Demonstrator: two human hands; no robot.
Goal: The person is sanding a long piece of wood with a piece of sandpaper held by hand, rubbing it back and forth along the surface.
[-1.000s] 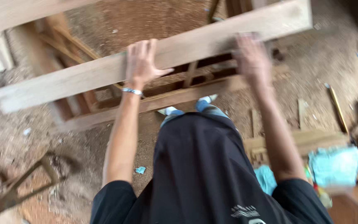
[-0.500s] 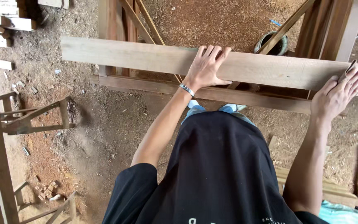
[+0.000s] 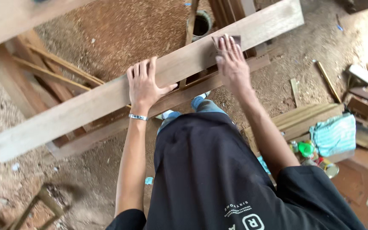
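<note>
Two bare hands rested on a long wooden plank [image 3: 107,100] that ran slantwise from the lower left to the upper right, carried on a wooden frame [image 3: 107,127] over a sawdust-covered floor [image 3: 120,25]. Beyond the plank's far edge stood a round open container [image 3: 202,23]; its inside was dark and its contents could not be made out. Near the right side, beside a blue-green cloth [image 3: 335,134], stood a tin can [image 3: 329,168] and a green bottle [image 3: 306,149]. The left hand [image 3: 143,85], a silver bracelet [image 3: 138,116] at its wrist, lay flat with fingers together and thumb spread along the plank's near edge. The right hand [image 3: 231,59] pressed flat, fingers extended, on a piece of sandpaper [image 3: 226,40] toward the plank's upper right end.
</note>
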